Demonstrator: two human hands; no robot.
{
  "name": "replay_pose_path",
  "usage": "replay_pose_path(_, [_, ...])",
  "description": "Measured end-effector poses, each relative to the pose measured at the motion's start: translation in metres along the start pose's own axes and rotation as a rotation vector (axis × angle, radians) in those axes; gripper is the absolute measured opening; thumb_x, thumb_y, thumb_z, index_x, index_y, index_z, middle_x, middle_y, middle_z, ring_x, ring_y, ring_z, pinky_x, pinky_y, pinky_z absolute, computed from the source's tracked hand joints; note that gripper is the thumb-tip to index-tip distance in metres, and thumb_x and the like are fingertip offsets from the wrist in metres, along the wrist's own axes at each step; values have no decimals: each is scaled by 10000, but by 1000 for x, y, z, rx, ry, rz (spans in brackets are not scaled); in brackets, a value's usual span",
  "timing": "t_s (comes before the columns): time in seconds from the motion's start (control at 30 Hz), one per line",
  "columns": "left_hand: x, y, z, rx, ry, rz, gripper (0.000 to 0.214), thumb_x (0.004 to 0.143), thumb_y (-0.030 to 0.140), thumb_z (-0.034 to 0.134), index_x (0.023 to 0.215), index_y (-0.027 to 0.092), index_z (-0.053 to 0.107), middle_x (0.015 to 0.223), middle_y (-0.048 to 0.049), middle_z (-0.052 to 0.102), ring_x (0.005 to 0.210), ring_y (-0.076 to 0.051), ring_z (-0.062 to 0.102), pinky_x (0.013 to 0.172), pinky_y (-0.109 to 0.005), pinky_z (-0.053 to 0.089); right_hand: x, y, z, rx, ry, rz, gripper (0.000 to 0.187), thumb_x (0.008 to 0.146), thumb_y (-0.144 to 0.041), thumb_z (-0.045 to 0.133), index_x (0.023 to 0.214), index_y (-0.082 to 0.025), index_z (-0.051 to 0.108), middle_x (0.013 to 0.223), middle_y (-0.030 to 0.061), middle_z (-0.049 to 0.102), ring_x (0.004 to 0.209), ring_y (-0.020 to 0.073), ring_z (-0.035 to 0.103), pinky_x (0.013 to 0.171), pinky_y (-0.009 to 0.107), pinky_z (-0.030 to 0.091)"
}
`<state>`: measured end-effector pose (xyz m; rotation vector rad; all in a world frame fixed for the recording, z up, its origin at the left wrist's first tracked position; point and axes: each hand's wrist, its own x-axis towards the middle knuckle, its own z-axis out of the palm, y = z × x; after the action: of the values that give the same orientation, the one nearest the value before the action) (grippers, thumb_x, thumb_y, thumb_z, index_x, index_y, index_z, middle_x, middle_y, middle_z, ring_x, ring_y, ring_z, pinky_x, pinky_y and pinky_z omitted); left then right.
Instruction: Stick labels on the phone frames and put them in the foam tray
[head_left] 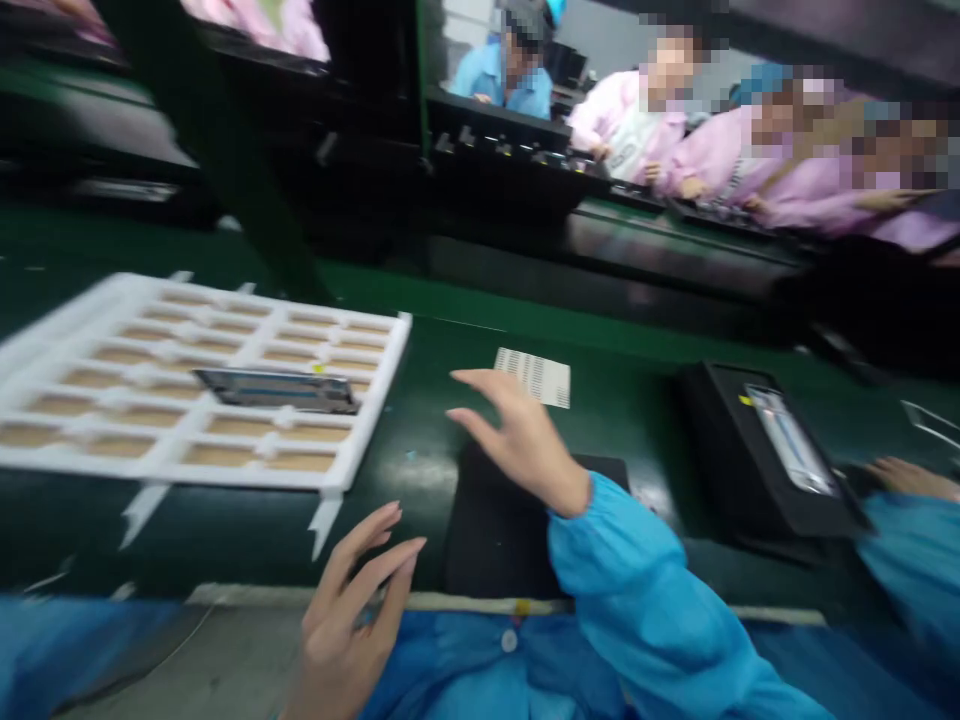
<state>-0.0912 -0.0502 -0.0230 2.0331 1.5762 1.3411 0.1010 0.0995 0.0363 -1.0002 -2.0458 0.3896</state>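
Observation:
My right hand (517, 430) hovers over a black mat (499, 540), thumb and forefinger spread apart with nothing between them. A pale sheet of small printed labels (551, 382) lies just behind its fingers. My left hand (356, 605) is at the front edge of the bench, its fingers loosely bent and apart, holding nothing. To the left is a white slotted tray (381, 385). One thin, flat, dark-and-silver part (281, 391) with a yellow tab sits tilted in that tray; its exact kind is unclear.
On the right, a black box (697, 430) bears a similar flat silver part (791, 440). Another person's hand (911, 478), in a blue sleeve, is beside it. A dark green post (225, 150) rises behind the tray. Several people work across the line at the back.

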Motion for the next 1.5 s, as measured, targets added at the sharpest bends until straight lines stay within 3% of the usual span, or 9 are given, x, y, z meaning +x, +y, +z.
replay_pose_path(0.2, [29,20,39,-171,-208,243,267,921,102,572,1132,234,668,1302,-60,591,1128,-187,630,987,-296,546,-128,97,-230,-803,354,685,455,906,-493,526,1142,-129,663,1117,173,682,1015,299,636,897,453,490])
replay_pose_path(0.33, [41,41,60,-213,-349,343,246,950,150,535,1148,229,660,1317,-75,593,1139,-202,634,942,-299,570,-193,146,-283,-957,180,943,610,875,-535,497,1123,2,647,1046,273,676,958,339,637,806,429,488])
replay_pose_path(0.63, [40,61,85,-241,-615,234,242,970,247,511,1137,291,679,1343,-40,608,1161,-237,639,950,-369,579,-195,122,-257,-1122,206,921,421,977,-295,344,1162,-54,637,895,232,705,790,331,671,700,424,471])
replay_pose_path(0.8, [38,87,107,-805,-747,-326,586,942,383,582,1486,352,365,1494,-98,466,1264,-278,568,1016,-428,523,-182,43,-177,-983,334,294,303,979,-217,473,1236,-141,615,1118,142,716,977,258,702,869,364,541])
replay_pose_path(0.93, [44,104,130,-1369,-460,-799,787,876,541,631,1532,294,274,1575,-136,326,1361,-326,459,1065,-438,466,-158,-7,-107,-584,59,-86,393,956,-145,490,1346,-162,527,1194,105,697,1167,228,632,1028,368,502])
replay_pose_path(1.03, [53,98,129,-1329,-222,-1012,695,815,493,720,1401,190,502,1418,-128,551,1310,-315,518,1084,-406,452,-141,17,-116,-523,49,40,340,987,-273,445,1296,-193,562,1251,113,663,1223,258,585,1048,450,481])
replay_pose_path(1.13, [57,80,115,-1180,-257,-993,554,793,447,751,1244,150,627,1300,-115,648,1227,-311,587,1049,-392,481,-144,77,-165,-902,308,416,434,952,-349,495,1321,-129,551,1313,218,588,1239,387,536,970,584,465])
replay_pose_path(1.27, [63,59,97,-1013,-489,-881,456,827,484,694,1114,131,672,1196,-108,698,1105,-303,653,960,-389,533,-158,121,-202,-1044,212,737,461,920,-365,482,1294,-119,591,1047,215,683,928,421,643,676,534,517])
replay_pose_path(1.5, [86,43,103,-829,-636,-632,438,913,421,592,1257,151,572,1234,-103,664,1145,-287,618,968,-398,512,-79,67,-147,-797,316,320,334,952,-301,472,1210,-175,642,1020,144,704,943,326,641,822,461,513])
